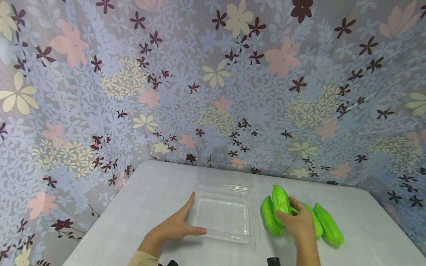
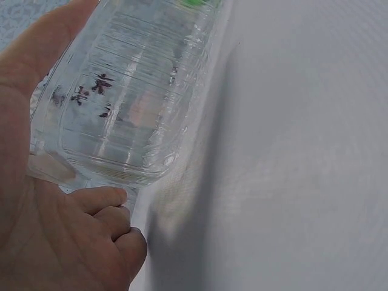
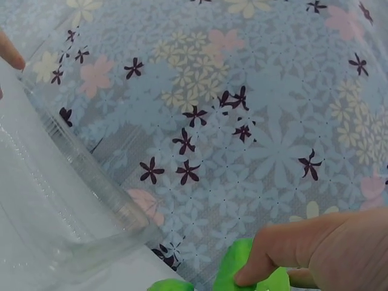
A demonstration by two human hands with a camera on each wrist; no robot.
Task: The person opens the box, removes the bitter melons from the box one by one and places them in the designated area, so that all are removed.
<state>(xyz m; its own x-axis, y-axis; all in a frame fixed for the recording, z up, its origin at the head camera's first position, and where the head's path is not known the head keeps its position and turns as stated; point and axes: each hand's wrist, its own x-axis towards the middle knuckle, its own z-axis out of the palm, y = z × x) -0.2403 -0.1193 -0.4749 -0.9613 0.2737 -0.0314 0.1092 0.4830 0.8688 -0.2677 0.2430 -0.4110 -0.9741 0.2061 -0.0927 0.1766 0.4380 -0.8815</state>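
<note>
Both hands sit low in my head view: my left hand [image 1: 179, 226] braces the clear plastic tray [image 1: 223, 214] on the worktop [image 1: 149, 195], fingers straight along its near-left corner, while my right hand's [image 1: 299, 221] grip is wrapped round one green gourd [image 1: 281, 201] — three more lie beside it. I judge this the pick-up step; next, lifting it clear across. The tray holds nothing yet.

Head cam looks fwd/down over the table [image 1: 139, 207], mid-range. Left wrist cam sits v. close at the tray [image 2: 127, 103]; right wrist cam, close too, faces tray and wall [image 3: 254, 91].
</note>
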